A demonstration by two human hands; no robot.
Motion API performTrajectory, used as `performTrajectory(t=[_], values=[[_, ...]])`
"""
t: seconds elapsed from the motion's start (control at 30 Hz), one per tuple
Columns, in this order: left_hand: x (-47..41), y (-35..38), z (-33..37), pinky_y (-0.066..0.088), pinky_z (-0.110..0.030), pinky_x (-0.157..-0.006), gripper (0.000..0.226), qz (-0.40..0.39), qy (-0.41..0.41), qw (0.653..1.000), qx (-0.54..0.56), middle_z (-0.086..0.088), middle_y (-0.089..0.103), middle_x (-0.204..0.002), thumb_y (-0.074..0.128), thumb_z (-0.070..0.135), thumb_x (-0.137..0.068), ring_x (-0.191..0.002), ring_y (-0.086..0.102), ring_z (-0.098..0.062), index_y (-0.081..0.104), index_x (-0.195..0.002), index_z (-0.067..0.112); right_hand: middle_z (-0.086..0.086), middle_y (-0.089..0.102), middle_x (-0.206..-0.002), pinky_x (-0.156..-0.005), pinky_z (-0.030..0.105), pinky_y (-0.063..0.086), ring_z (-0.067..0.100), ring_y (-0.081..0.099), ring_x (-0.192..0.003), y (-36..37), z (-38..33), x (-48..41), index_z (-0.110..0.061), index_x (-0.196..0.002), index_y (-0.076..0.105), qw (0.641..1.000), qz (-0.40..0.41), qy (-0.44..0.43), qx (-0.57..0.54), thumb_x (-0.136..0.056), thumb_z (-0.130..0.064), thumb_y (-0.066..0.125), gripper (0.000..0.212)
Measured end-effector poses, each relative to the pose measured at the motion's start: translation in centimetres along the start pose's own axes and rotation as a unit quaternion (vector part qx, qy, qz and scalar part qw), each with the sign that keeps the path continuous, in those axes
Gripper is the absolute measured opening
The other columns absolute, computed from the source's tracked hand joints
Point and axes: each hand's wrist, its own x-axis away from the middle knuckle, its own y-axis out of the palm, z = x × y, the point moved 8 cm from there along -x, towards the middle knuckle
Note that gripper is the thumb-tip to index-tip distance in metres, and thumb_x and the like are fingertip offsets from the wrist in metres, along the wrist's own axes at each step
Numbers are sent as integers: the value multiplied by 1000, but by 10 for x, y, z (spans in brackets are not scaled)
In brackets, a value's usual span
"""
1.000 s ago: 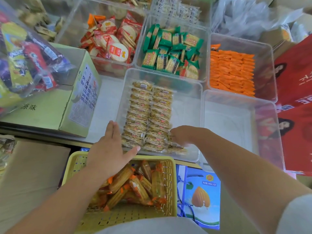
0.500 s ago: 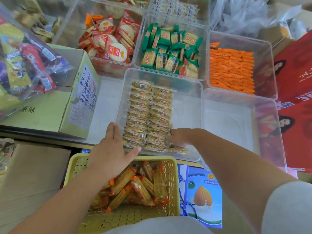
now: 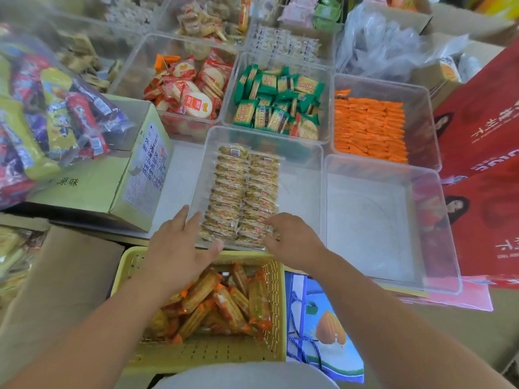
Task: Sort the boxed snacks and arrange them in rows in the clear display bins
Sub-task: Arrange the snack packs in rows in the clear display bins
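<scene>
A clear bin (image 3: 306,164) in the middle holds two neat rows of yellow cracker packets (image 3: 244,189). My left hand (image 3: 179,248) lies flat with its fingers apart against the bin's near left corner and holds nothing. My right hand (image 3: 295,240) is inside the bin at the near end of the right row. Its fingers bend down onto the last packets, and I cannot see whether they grip one. Just below the bin, a yellow basket (image 3: 272,313) holds loose orange-ended cracker packets (image 3: 224,301).
An empty clear bin (image 3: 373,226) stands to the right. Behind are bins of orange packets (image 3: 370,127), green packets (image 3: 278,102) and red rice crackers (image 3: 191,91). A green carton (image 3: 112,175) with bagged snacks (image 3: 53,116) sits left, red boxes (image 3: 488,153) right.
My right hand has edged a little left, onto the near end of the right row. My left hand has stayed at the bin's corner.
</scene>
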Motion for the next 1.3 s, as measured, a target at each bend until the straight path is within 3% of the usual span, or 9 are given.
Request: performTrajectory(t=[0.07,0.27,0.47,0.6,0.67,0.87,1.07,1.23,1.3], values=[[24,-10,0,31,-51,-119,85,27,12,999,-16,-13,23,-169,53,72,-91,-148,32,-38,39,-158,21,3,54,-145,-108,38,42,22,46,-133,2,-24,15,-22,-141,57,998,28,-48,-29,-95,-36,58,48],[115,-29,-42,45,-60,-105,79,132,-35,990,29,-21,53,-149,48,69,-79,-128,54,-46,69,-129,11,6,60,-138,-111,40,39,26,46,-134,21,-118,49,-14,-134,63,972,58,-223,-56,-94,-30,62,43],[208,-42,-130,45,-57,-108,74,197,-145,968,64,-17,56,-146,50,64,-80,-130,54,-42,70,-128,12,6,62,-133,-109,39,40,29,50,-127,65,-212,83,-14,-129,67,945,26,-325,-19,-92,-27,67,39],[258,-45,-212,42,-49,-108,71,251,-207,942,83,-14,60,-140,51,63,-82,-128,55,-37,70,-126,12,-2,53,-144,-113,24,22,20,42,-135,111,-279,94,-23,-136,62,925,-7,-377,37,-94,-37,63,44],[274,-41,-260,41,-49,-110,73,249,-241,933,97,-12,58,-142,51,66,-81,-130,53,-36,68,-130,14,-2,53,-142,-110,23,24,20,41,-133,133,-314,96,-24,-135,62,918,-15,-394,44,-93,-38,64,44],[291,-34,-398,43,-41,-106,62,151,-249,949,117,-5,57,-139,76,49,-88,-128,51,-29,58,-140,20,-7,56,-139,-119,38,25,20,37,-138,202,-406,86,-28,-132,64,923,3,-375,83,-94,-48,57,43],[252,-35,-499,45,-39,-105,77,-67,-218,973,23,-7,48,-148,62,66,-90,-133,48,-29,42,-153,25,-14,63,-127,-108,44,22,19,45,-129,252,-419,70,-38,-120,66,913,3,-300,276,-86,-68,26,61],[209,-1,-538,45,-42,-108,84,-252,-208,944,-54,-12,46,-155,55,69,-94,-136,50,-32,35,-158,18,-15,66,-117,-104,43,27,19,50,-120,256,-413,65,-40,-117,67,915,3,-264,305,-86,-70,27,59],[204,18,-549,49,-42,-106,79,-319,-218,920,-69,-13,58,-143,57,68,-92,-125,60,-32,50,-146,11,-16,67,-111,-103,43,29,18,53,-116,255,-413,66,-40,-114,68,916,5,-256,309,-86,-69,30,56]])
